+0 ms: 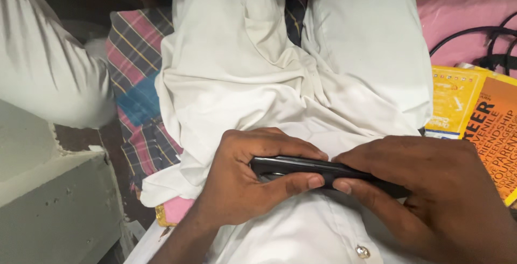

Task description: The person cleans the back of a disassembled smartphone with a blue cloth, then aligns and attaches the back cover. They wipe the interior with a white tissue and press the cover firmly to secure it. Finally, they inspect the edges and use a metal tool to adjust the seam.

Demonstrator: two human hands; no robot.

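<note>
**Two Hands, One Dark Phone**

Here, a seated person in white clothing holds a slim black phone [323,172] edge-on over the lap, both hands closed around it. The left hand [253,183] wraps the phone's end toward nine o'clock, fingers curled over the top edge and thumb pressed along the underside; its grip is clamped on the phone. The right hand [431,188] covers the end toward three o'clock, fingers over the top and thumb beneath, likewise clamped on the phone. The thumbs nearly meet at the middle of the lower edge.

The phone sits just below the frame's centre, resting against the white shirt [301,231], whose metal button [363,251] shows at six o'clock. Whether the screen faces up or down cannot be told from this angle.

By the look of it, the step in hand is a two-handed hold along the phone's long edges; any next move would call for steady, even pressure from both thumbs so the thin body does not slip.

No container is in view. At three o'clock, an orange and yellow book [484,118] lies on a pink bedsheet [458,16], with black cables [484,43] looping above it at two o'clock. A plaid cloth [134,65] spreads at ten o'clock, beside a pale grey ledge [54,199] at eight o'clock.
</note>
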